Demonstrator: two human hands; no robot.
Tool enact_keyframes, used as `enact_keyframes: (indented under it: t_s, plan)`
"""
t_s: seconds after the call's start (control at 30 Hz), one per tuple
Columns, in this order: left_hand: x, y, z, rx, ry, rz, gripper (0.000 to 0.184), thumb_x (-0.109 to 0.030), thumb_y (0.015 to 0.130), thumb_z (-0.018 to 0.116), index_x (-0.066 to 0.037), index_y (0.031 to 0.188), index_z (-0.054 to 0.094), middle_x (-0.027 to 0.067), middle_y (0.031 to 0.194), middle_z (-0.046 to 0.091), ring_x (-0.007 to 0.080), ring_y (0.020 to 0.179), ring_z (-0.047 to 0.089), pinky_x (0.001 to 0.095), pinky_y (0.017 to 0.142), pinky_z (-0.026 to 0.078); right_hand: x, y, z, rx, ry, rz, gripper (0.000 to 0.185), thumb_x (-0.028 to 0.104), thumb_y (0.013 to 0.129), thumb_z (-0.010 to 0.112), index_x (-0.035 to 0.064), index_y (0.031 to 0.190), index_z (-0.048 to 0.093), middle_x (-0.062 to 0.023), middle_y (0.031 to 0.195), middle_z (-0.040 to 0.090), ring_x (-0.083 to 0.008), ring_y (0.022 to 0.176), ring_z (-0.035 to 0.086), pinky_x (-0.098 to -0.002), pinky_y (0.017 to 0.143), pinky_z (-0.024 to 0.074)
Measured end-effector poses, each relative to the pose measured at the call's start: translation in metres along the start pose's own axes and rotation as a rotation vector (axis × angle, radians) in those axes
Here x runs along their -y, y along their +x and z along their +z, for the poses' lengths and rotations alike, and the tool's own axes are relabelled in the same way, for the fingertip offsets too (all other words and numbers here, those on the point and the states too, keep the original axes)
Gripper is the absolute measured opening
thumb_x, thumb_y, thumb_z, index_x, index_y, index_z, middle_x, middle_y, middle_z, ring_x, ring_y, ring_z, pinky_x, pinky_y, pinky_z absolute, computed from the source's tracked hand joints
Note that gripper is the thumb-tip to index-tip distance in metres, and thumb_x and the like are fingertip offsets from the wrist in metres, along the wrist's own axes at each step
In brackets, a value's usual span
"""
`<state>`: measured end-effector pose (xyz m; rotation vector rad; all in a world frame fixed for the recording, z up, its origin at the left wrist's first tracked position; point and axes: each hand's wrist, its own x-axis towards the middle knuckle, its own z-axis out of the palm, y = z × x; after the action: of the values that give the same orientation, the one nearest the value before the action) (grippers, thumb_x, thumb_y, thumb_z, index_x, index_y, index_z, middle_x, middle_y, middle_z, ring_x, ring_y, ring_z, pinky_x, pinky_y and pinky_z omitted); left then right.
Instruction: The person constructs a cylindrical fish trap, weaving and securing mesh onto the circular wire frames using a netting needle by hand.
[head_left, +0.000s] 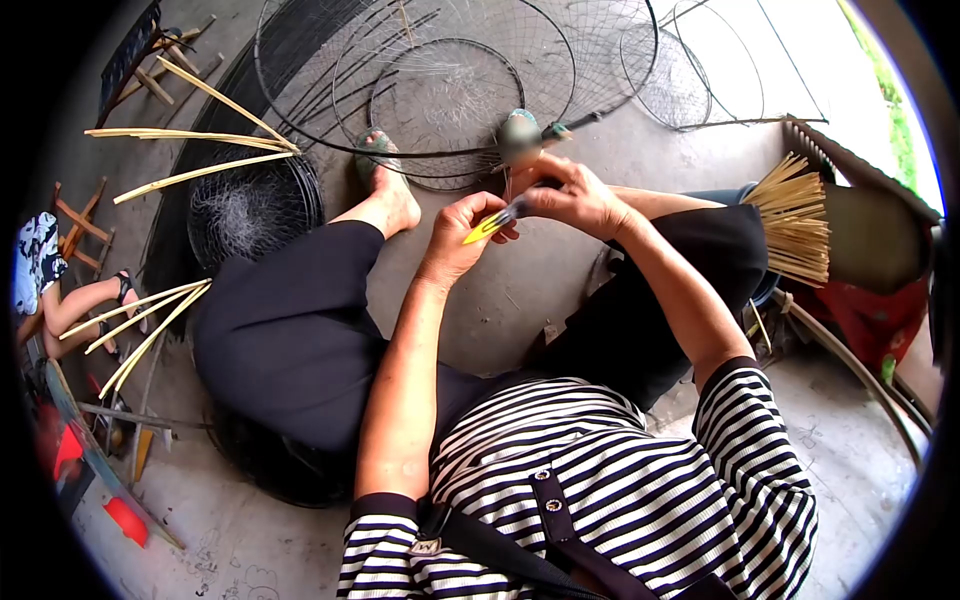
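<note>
In front of my knees, my left hand (463, 238) is closed round a small yellow and black tool (487, 226). My right hand (572, 196) is closed beside it, its fingers pinched at the tool's dark end. The two hands nearly touch. Just beyond them is the rim of a large round netted frame (455, 154) of dark hoops and thin mesh. Any thread between my fingers is too fine to make out.
A bundle of cut strips (790, 222) stands by my right knee. Long pale strips (190, 135) stick out at the left above a round dark net basket (255, 210). Another person's legs (85, 308) and wooden stools are at the far left.
</note>
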<state>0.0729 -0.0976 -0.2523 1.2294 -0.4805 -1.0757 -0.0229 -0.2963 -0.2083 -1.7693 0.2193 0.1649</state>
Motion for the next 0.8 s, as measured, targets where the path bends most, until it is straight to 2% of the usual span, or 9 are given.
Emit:
enact_keyframes:
  t_s: [0.1,0.17,0.3,0.33,0.43,0.6,0.7,0.73,0.8]
  plan:
    - [0.006,0.001,0.006,-0.093,0.213,0.180,0.012,0.002,0.089,0.060,-0.001,0.099,0.065,0.0028,0.083,0.068,0.0098,0.068,0.064,0.0236,0.061,0.052,0.008,0.001,0.033,-0.066,-0.213,-0.267,0.048,0.020,0.081,0.077,0.0070,0.125,0.061,-0.0071,0.097,0.063,-0.0162,0.095,0.058,-0.0316,0.083,0.0496]
    - [-0.003,-0.003,0.014,-0.157,-0.037,0.039,0.009,0.000,0.087,0.061,-0.001,0.095,0.065,0.0022,0.077,0.067,0.0090,0.065,0.061,0.0227,0.059,0.050,0.008,-0.007,0.047,-0.091,0.245,0.173,0.025,0.006,0.085,0.071,0.0058,0.109,0.066,-0.0061,0.106,0.060,-0.0150,0.097,0.058,-0.0289,0.078,0.0506]
    - [0.018,-0.002,0.021,-0.219,0.253,0.115,0.006,-0.001,0.091,0.059,-0.001,0.088,0.065,0.0017,0.073,0.066,0.0069,0.065,0.061,0.0222,0.058,0.049,0.035,-0.034,0.062,-0.497,-0.738,-0.280,0.025,0.002,0.073,0.072,0.0125,0.096,0.070,-0.0100,0.116,0.059,-0.0302,0.111,0.054,-0.0422,0.095,0.0417]
    - [0.003,-0.010,0.033,-0.212,0.041,0.007,0.008,-0.001,0.092,0.059,-0.001,0.086,0.065,0.0008,0.073,0.065,0.0060,0.066,0.060,0.0214,0.059,0.049,0.065,-0.054,0.063,-0.455,-0.600,-0.263,0.027,0.002,0.073,0.070,0.0134,0.097,0.069,-0.0101,0.127,0.057,-0.0350,0.124,0.046,-0.0465,0.103,0.0336]
    - [0.002,-0.017,0.042,-0.262,-0.012,-0.088,0.007,-0.005,0.093,0.058,-0.002,0.092,0.064,0.0030,0.085,0.068,0.0104,0.075,0.065,0.0235,0.068,0.051,0.131,-0.141,0.060,-0.477,0.026,-0.246,0.015,0.017,0.082,0.067,0.0099,0.093,0.060,-0.0076,0.097,0.053,-0.0265,0.090,0.047,-0.0400,0.076,0.0382]
    - [0.003,-0.023,0.055,-0.296,-0.169,-0.242,0.007,-0.008,0.094,0.058,-0.004,0.093,0.063,0.0079,0.089,0.069,0.0173,0.079,0.069,0.0271,0.069,0.054,0.189,-0.275,0.037,-0.533,0.586,-0.457,0.038,0.036,0.095,0.060,0.0013,0.084,0.049,-0.0073,0.059,0.049,-0.0168,0.044,0.049,-0.0313,0.038,0.0445]
    - [0.010,-0.028,0.059,-0.275,-0.240,-0.291,0.006,-0.008,0.094,0.058,-0.004,0.095,0.062,0.0088,0.090,0.069,0.0194,0.081,0.069,0.0291,0.071,0.056,0.203,-0.316,0.017,-0.488,0.302,-0.301,0.021,0.015,0.094,0.058,-0.0060,0.094,0.055,-0.0095,0.064,0.057,-0.0124,0.044,0.048,-0.0240,0.037,0.0409]
    - [0.011,-0.029,0.060,-0.273,-0.263,-0.298,0.006,-0.008,0.094,0.058,-0.003,0.096,0.062,0.0091,0.091,0.069,0.0200,0.082,0.070,0.0296,0.072,0.056,0.205,-0.337,0.021,-0.689,0.060,-0.061,0.025,0.004,0.087,0.057,-0.0066,0.109,0.060,-0.0091,0.071,0.062,-0.0085,0.051,0.049,-0.0213,0.043,0.0411]
    - [0.012,-0.033,0.061,-0.277,-0.313,-0.307,0.007,-0.008,0.094,0.058,-0.003,0.097,0.061,0.0097,0.092,0.069,0.0212,0.084,0.070,0.0307,0.073,0.057,0.194,-0.350,0.020,-0.802,-0.400,0.240,0.033,0.001,0.085,0.060,0.0026,0.118,0.063,0.0025,0.072,0.054,-0.0042,0.058,0.040,-0.0198,0.051,0.0331]
